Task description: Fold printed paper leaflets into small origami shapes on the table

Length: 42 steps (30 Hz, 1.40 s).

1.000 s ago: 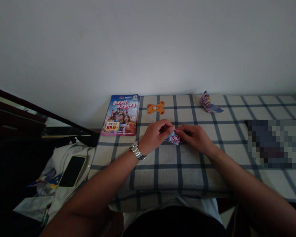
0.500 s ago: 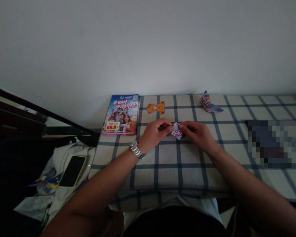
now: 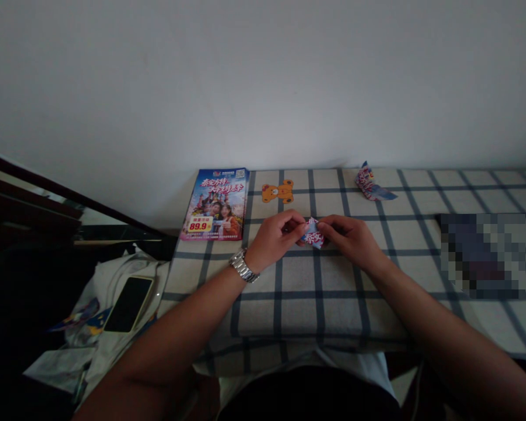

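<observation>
Between my two hands is a small piece of folded printed paper (image 3: 314, 237), blue and white with red-edged lettering. My left hand (image 3: 280, 234), with a metal watch (image 3: 244, 266) on its wrist, pinches the paper's left edge between thumb and fingers. On the other side my right hand (image 3: 346, 235) grips the right edge the same way. The fingers cover both ends of the paper. Beyond the right hand, a folded paper shape (image 3: 370, 184) in similar print stands near the wall. A flat bear cutout (image 3: 277, 191) lies beyond the left hand.
A stack of printed flyers (image 3: 217, 204) lies at the back left of the checked tablecloth (image 3: 296, 313). To the right is a dark blurred-out object (image 3: 477, 254). A phone (image 3: 129, 304) rests on a white bag (image 3: 109, 272) lower left, beside the table. The wall (image 3: 263, 88) borders the far edge.
The folded paper has shifted very slightly between my fingers. Both hands stay in nearly the same place, and everything else on the table is unmoved.
</observation>
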Available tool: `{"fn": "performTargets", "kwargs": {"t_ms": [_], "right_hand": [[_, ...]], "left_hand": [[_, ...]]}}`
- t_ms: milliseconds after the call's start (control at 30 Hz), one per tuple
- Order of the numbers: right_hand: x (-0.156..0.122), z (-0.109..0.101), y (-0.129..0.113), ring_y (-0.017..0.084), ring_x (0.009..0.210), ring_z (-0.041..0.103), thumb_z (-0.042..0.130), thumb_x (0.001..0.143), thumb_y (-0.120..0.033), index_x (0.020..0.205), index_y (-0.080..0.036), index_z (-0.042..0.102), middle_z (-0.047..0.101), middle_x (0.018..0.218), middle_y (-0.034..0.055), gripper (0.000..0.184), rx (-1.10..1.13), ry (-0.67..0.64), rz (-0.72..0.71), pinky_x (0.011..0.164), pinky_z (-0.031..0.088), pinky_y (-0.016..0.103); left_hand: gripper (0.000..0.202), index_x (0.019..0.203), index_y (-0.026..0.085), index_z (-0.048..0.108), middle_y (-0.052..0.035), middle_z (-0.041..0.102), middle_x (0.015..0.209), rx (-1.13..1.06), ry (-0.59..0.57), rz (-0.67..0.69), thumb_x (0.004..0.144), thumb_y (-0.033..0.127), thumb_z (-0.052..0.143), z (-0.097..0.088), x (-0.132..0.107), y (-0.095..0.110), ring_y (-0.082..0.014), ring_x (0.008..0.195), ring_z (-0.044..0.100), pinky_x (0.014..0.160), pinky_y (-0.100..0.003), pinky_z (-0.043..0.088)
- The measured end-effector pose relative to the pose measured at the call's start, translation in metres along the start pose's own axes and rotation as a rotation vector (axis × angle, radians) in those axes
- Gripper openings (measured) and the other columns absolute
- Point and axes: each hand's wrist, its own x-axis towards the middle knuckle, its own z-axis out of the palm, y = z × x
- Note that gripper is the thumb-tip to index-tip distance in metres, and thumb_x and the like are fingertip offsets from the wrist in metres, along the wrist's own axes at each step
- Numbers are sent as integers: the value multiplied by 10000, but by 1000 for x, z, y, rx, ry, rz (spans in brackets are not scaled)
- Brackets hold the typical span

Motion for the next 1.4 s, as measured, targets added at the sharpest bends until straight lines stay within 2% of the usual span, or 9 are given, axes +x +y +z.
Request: {"fn": "performTargets", "kwargs": {"t_ms": [200,400,533,667,800,967,1100,1267,1400], "right_hand": [[1,1,5,198,692,723,666,968,-553,1026,-227,801,775,822,38,358,4,32,15,654,610,326],[2,1,3,210,740,747,726,923,-555,1002,-226,789,795,871,47,344,143,98,45,699,657,346],[2,2,3,210,758,758,753,908,-530,1028,-228,778,806,893,50,326,188,73,57,725,664,357],[1,4,6,199,787,763,764,911,-484,1070,-232,747,811,932,46,299,232,5,64,752,656,345],[0,5,8,191,809,759,765,913,-480,1064,-233,723,806,962,44,292,246,-25,69,756,653,327],[-1,5,5,205,827,744,742,920,-519,1106,-227,713,790,971,54,347,183,-33,67,723,646,337],[-1,3,3,190,762,696,712,936,-541,1116,-216,738,770,915,49,372,35,-36,9,664,583,310],[-2,0,-1,169,703,625,651,979,-534,1011,-214,766,737,830,29,341,-149,-46,-56,615,469,290],[-2,-1,-4,167,676,605,635,986,-540,976,-210,765,722,785,21,355,-192,-32,-63,594,432,287]], "left_hand": [[241,994,184,683,-20,732,862,17,39,34,1001,424,670,1,2,-3,-111,700,722,623,-190,593],[259,1053,183,681,-36,747,935,-30,62,20,955,417,732,0,2,-3,-116,739,719,676,-210,617],[268,1062,185,688,-45,737,983,-33,100,22,962,432,719,-1,3,-6,-131,776,721,649,-214,617],[228,1038,190,701,-39,739,991,55,139,73,991,412,687,-4,4,-8,-131,822,718,747,-235,609],[180,1027,194,703,-36,749,974,106,119,86,991,370,688,-5,4,-5,-141,866,716,791,-250,593],[106,1018,192,706,-31,754,951,135,66,74,982,288,679,-4,3,1,-135,833,713,780,-253,586],[101,1006,192,723,-32,761,942,175,30,89,979,274,669,-3,2,4,-140,824,709,760,-257,574],[84,1005,203,738,-28,765,953,218,-1,110,979,256,677,-4,2,6,-140,847,708,785,-265,568],[100,1022,204,740,-27,766,957,186,-13,85,984,279,687,-4,1,8,-132,822,717,775,-261,581]]}}
